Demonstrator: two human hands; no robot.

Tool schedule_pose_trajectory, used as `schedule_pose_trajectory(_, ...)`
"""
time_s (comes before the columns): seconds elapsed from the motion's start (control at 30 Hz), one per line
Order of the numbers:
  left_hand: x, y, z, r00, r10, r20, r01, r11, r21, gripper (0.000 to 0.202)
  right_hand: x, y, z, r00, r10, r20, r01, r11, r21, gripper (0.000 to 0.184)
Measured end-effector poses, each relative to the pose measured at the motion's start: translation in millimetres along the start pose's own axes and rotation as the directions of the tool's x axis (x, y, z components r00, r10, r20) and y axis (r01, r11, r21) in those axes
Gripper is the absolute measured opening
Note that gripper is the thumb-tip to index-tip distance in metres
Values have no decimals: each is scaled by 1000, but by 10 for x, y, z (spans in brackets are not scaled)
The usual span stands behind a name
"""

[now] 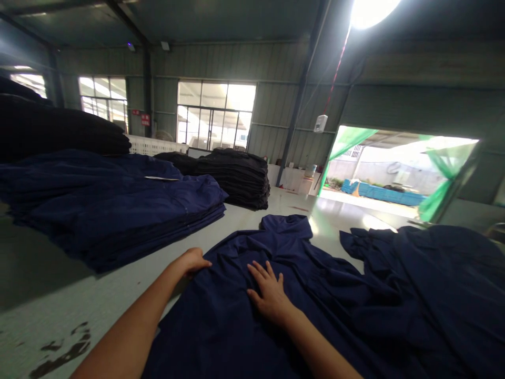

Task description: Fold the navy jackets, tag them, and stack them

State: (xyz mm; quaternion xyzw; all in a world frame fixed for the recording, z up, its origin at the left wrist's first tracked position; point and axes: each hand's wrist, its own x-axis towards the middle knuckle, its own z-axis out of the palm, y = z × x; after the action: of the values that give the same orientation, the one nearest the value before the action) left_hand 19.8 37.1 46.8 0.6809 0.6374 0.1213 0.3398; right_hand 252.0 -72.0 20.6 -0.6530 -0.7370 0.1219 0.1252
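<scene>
Across the pale tabletop, right in front of the wearer, lies a navy garment, spread out and rippling with creases, its hood-like end pointing away toward the far side. Look at the left hand: it's at the garment's left edge, thumb out along the cloth, the other fingers curled and mostly hidden, so whether they have the fabric pinched can't be made out. And the right hand, palm down on the middle of the garment, fingers fanned well apart, resting on the cloth with no fold gathered in them!

Over on the left sits a broad navy stack, layer on layer, well apart from the right hand, with a pale slip on top. Just beyond it, a neat black pile, and a taller dark heap at far left. Out right, more navy cloth bunches up against the garment; where one ends and the other begins is hard to tell. Above, a white box dangles from a red cord.
</scene>
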Motion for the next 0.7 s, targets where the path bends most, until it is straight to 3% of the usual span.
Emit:
schedule_pose_trajectory(0.13,-58,107,26,994,79,72,-59,969,-240,17,-139,-221,-134,938,-301,-174,332,925,185,44)
schedule_pose_trajectory(0.2,-80,198,57,986,135,100,-85,914,-397,17,-190,-312,-153,904,-373,-210,416,881,225,48)
schedule_pose_trajectory(0.3,-69,380,114,954,234,185,-33,698,-715,13,-195,-342,-140,894,-335,-296,414,872,263,62)
schedule_pose_trajectory(0.37,-32,534,168,933,292,213,20,547,-837,10,-165,-300,-157,894,-251,-371,363,892,271,59)
schedule_pose_trajectory(0.43,15,706,235,921,336,199,14,481,-877,9,-135,-244,-221,894,-183,-409,301,921,248,49)
schedule_pose_trajectory(0.57,142,985,413,882,458,112,-76,373,-925,33,-147,-190,-427,933,-152,-327,198,974,114,44)
schedule_pose_trajectory(0.63,248,1007,524,861,508,32,-207,406,-890,48,-196,-204,-494,959,-184,-218,196,980,39,49)
schedule_pose_trajectory(0.7,380,921,633,852,511,-116,-406,503,-763,50,-267,-238,-494,969,-235,-72,236,972,17,60)
